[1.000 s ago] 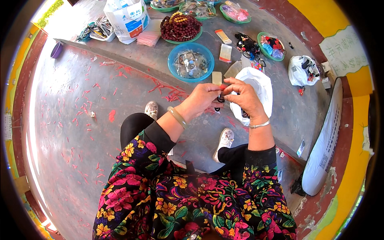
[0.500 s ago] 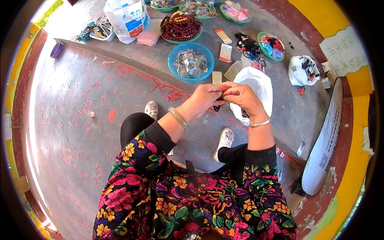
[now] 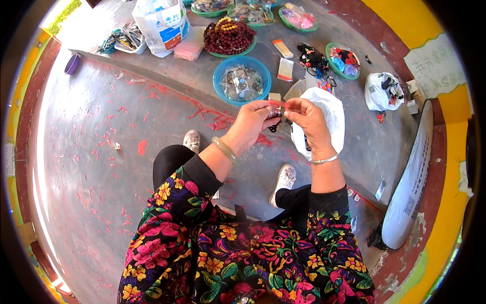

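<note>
My left hand [image 3: 248, 121] pinches a small dark object [image 3: 274, 114] with a black loop [image 3: 273, 127] hanging below it; its kind is too small to make out. Between both hands stretches a thin red strip [image 3: 277, 103], its right end in the fingertips of my right hand [image 3: 309, 119]. The left fingertips also reach the strip's other end. Just under and beside my right hand stands an open white plastic bag [image 3: 332, 119] with dark items partly visible inside. Beyond my hands, a blue basin [image 3: 216, 81] holds clear-wrapped packets.
Red scraps [image 3: 205, 109] litter the grey floor [image 3: 91, 167]. A beaded pile [image 3: 228, 38], a green basket [image 3: 331, 65], small boxes [image 3: 285, 69] and a bulky white bag [image 3: 163, 28] stand farther off. Right lies a long silvery sack [image 3: 409, 202]. My shoes [image 3: 285, 177] are below my hands.
My hands, close together before, are now slightly apart. The red strip shows stretched between their fingertips, and more of the dark object in my left hand is visible.
</note>
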The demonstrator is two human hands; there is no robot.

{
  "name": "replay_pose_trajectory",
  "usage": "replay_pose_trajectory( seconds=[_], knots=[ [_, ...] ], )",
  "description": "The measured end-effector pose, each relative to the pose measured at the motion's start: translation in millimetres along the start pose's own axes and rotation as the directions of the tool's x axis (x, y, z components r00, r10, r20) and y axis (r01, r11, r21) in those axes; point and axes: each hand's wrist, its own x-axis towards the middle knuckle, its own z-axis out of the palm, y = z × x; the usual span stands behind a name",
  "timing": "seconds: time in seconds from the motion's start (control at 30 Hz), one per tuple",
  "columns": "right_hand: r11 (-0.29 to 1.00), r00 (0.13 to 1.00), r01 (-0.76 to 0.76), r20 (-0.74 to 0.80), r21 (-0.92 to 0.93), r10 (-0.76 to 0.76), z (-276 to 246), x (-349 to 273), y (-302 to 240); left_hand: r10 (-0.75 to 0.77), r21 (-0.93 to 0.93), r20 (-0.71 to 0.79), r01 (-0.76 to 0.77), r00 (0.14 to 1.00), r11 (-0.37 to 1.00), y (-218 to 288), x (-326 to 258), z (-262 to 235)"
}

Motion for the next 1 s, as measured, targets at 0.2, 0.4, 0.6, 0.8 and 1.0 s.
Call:
replay_pose_trajectory(
  seconds=[0.2,0.4,0.6,0.8,1.0],
  knots=[
    [0.991,0.994,-0.097,-0.048,0.092,0.102,9,-3,-4,0.03,-0.031,0.06,-0.028,0.998,0.999,2,-3,4],
    [0.992,0.988,-0.092,-0.118,0.082,0.101,7,-1,-2,0.038,-0.058,0.044,-0.036,0.998,0.998,3,-3,4],
    [0.992,0.988,-0.068,-0.132,0.108,0.082,12,-3,-3,0.023,-0.047,0.007,-0.023,1.0,0.999,4,-3,6],
    [0.979,0.985,-0.068,-0.142,0.191,0.096,9,-3,-5,0.018,-0.075,0.031,-0.015,0.999,0.997,10,-6,9],
    [0.985,0.993,-0.069,-0.088,0.158,0.084,9,-3,-8,0.026,-0.081,0.049,-0.022,0.998,0.996,13,-6,7]
  ],
)
